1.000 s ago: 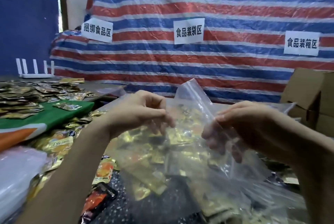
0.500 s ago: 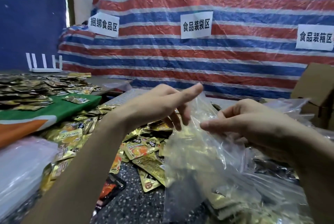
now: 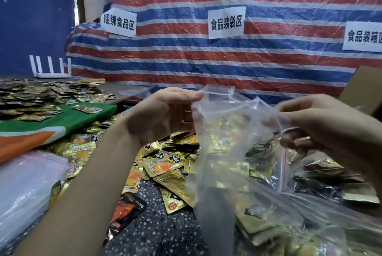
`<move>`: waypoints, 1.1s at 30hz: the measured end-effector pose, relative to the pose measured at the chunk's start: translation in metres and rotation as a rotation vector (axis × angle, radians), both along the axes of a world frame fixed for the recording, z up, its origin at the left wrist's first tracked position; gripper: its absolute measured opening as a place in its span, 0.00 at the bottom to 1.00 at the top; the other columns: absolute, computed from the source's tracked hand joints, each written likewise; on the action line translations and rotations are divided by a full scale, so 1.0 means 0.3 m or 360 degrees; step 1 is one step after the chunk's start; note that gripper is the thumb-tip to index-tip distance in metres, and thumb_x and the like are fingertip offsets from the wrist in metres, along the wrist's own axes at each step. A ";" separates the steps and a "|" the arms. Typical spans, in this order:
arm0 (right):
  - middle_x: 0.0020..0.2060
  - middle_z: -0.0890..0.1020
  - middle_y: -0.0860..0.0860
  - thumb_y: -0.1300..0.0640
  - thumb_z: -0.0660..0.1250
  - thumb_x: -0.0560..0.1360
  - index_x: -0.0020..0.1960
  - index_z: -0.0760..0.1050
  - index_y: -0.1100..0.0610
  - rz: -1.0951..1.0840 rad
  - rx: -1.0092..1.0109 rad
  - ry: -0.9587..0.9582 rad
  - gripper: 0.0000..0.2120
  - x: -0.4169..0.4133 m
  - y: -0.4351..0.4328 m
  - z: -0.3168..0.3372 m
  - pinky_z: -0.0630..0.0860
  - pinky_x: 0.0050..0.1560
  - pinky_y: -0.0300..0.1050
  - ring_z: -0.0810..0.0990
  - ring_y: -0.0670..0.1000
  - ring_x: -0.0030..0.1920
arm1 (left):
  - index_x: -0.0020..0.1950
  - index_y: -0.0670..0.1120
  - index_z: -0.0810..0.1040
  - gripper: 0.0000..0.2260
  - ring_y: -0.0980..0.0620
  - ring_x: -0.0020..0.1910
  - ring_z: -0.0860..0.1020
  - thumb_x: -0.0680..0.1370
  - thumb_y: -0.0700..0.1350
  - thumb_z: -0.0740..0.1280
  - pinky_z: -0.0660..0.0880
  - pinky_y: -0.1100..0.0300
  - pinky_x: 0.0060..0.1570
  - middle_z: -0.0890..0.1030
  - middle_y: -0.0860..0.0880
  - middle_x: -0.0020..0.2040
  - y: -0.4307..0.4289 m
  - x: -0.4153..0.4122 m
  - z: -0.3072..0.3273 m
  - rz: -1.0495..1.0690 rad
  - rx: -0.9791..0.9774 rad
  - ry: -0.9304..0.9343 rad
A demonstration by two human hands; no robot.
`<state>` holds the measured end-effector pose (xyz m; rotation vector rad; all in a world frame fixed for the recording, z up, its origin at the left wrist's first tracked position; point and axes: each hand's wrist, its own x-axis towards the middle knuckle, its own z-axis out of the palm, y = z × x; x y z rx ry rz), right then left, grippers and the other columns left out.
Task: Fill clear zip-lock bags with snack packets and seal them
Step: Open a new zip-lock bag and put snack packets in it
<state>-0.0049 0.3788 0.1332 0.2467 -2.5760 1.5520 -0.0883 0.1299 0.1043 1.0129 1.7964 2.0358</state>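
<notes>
Plastic bag point(image 3: 237, 152): a clear zip-lock bag held up in the air over the middle of the table, mouth upward and zip strip along the top. It looks empty; the gold shapes seen through it appear to lie behind it.
Left hand point(image 3: 163, 117): thumb and fingers pinch the left side of the bag's mouth.
Right hand point(image 3: 326, 125): fingers are curled and pinch the right side of the mouth, fingertips showing through the film.
Snack packets point(image 3: 163, 166): gold foil packets in a loose heap on the middle of the table, beneath the hands, with more spread toward the far left corner.
Table point(image 3: 165, 224): a dark speckled top, bare near the front edge.
Pale stack point(image 3: 26, 183): translucent sheets at the near left edge, possibly spare bags; I cannot tell.
Cardboard box point(image 3: 368, 90): at the far right edge.
Step in hand: probably parting the mouth of a fresh bag, before any filling.
Next move: one hand should keep the mouth wide while the other lets go, gathers packets from the heap and feeds them in. The thin film may fall shut if held by one side only.
</notes>
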 end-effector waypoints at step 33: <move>0.37 0.81 0.50 0.54 0.66 0.73 0.43 0.79 0.52 0.0572 0.0568 0.0692 0.04 0.003 -0.122 -0.046 0.80 0.43 0.54 0.80 0.50 0.40 | 0.80 0.60 0.52 0.37 0.41 0.79 0.50 0.76 0.52 0.69 0.47 0.35 0.73 0.53 0.48 0.81 -0.130 -0.457 -0.511 0.1631 -0.1801 0.0242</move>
